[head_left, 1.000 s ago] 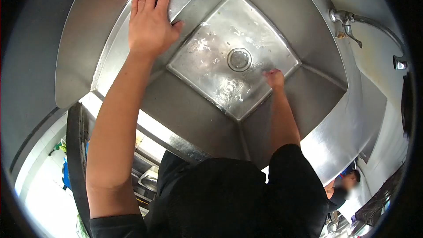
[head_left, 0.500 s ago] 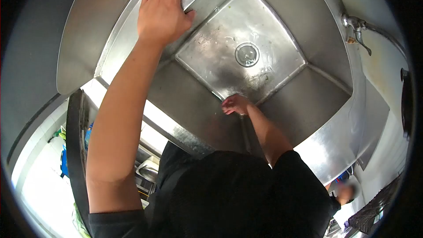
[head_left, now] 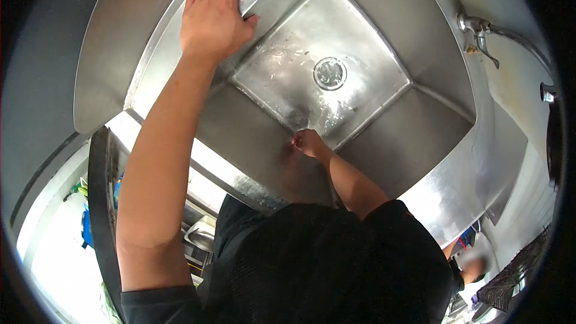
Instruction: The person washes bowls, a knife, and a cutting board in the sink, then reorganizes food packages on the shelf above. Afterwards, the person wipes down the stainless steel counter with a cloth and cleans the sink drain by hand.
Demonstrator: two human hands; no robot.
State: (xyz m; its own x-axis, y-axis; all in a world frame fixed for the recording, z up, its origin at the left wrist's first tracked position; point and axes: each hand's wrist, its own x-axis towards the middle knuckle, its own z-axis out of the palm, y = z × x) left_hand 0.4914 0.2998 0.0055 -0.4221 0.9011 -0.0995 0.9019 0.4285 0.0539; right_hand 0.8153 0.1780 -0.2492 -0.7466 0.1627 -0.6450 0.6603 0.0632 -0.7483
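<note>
My left hand [head_left: 213, 21] lies flat on the metal rim at the upper left of the sink, its fingers spread and nothing in it. Down in the steel sink [head_left: 282, 63], my right hand [head_left: 307, 142] is at the near corner of the basin floor, by the near-left wall. Its fingers are curled, and something small and reddish shows at the fingertips, too small to name. A round drain [head_left: 330, 74] sits in the wet floor of the basin, beyond my right hand. Patches of water shine around it.
A metal tap [head_left: 477, 27] with a lever and hose is mounted at the upper right. Another person [head_left: 471, 267] stands at the lower right. Metal trays [head_left: 201, 234] rest on a shelf below the counter. A blue object [head_left: 87, 228] is at the lower left.
My right hand has moved from the right side of the basin to its near corner, toward the left. My left hand stays on the rim, and the view has shifted slightly.
</note>
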